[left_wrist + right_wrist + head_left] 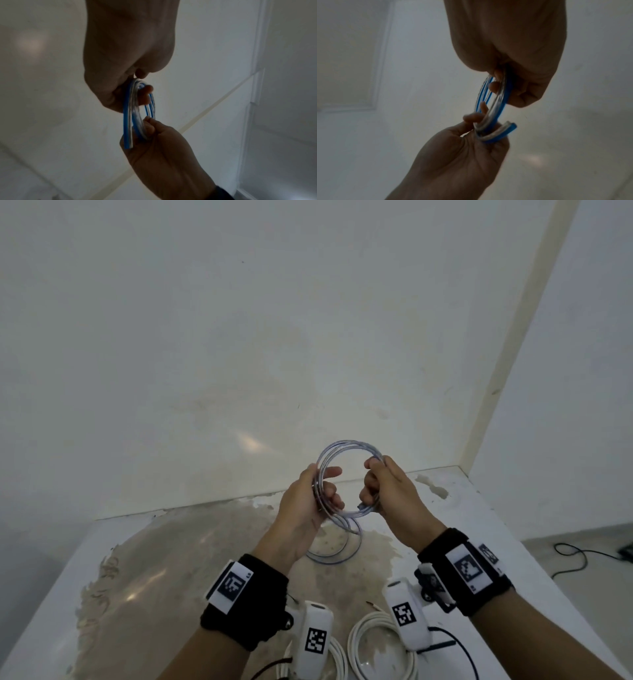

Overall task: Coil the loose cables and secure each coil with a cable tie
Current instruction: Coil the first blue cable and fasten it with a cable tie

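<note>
- A worn, stained table [191, 546] is set against a pale wall [239, 320]
- A clear-and-blue cable coil [346, 447] is held above the table, between both hands
- The left hand [305, 501] is curled round the coil's left side
- The right hand [387, 491] is curled round its right side, the cut end [511, 126] protruding just past the fingers
- White cable coils [373, 642] are laid below the wrists

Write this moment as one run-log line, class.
step: coiling | left hand: grips blue-and-clear cable coil | right hand: grips opposite side | tie: none seen | white cable coils: on table
</note>
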`<state>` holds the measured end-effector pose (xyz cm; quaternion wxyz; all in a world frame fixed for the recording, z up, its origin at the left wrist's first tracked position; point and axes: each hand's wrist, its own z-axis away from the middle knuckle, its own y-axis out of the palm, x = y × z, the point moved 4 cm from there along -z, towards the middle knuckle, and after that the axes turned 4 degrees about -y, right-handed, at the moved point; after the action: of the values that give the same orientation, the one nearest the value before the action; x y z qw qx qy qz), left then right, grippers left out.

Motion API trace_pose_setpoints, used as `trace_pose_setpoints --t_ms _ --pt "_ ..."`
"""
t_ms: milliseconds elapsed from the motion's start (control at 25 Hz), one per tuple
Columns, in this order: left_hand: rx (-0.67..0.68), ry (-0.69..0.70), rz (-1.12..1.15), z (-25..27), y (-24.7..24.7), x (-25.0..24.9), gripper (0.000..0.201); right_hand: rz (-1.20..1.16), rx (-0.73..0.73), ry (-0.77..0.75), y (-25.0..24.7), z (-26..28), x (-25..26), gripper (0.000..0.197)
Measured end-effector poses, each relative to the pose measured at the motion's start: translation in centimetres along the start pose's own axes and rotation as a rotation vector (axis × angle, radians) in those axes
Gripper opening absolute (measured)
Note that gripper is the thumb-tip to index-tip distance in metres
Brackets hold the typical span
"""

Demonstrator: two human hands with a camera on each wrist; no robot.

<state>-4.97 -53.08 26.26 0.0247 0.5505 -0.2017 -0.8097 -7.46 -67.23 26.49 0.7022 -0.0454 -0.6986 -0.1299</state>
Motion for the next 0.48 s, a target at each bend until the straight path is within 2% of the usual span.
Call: trace_pose_setpoints --t_ms 80,160,240,320,400,480 --pt "0.011 0.066 -0.008 0.6 0.8 0.8 0.038 -0.182 -0.094 0.066 -0.4 0.0 -0.5 0.017" --pt "-0.024 0.125 0.058 0.8 1.5 1.2 0.03 -0.288 -0.116 0.118 0.0 0.5 -1.0 0.017" --pt "-0.098 0.179 0.158 0.6 1.5 0.9 0.028 -0.359 -0.08 0.186 0.9 1.2 -1.3 0.022" --pt "-0.149 0.22 0.229 0.4 1.0 0.1 0.033 -0.278 -0.018 0.255 1.5 1.8 -1.7 0.031" --pt "-0.155 0.235 0.262 0.3 0.5 -0.5 0.035 -0.183 0.067 0.278 1.6 2.1 -1.8 0.033" --pt "-0.144 0.235 0.3 0.4 0.2 -0.7 0.034 -0.23 0.132 0.283 1.7 2.4 -2.0 0.029"
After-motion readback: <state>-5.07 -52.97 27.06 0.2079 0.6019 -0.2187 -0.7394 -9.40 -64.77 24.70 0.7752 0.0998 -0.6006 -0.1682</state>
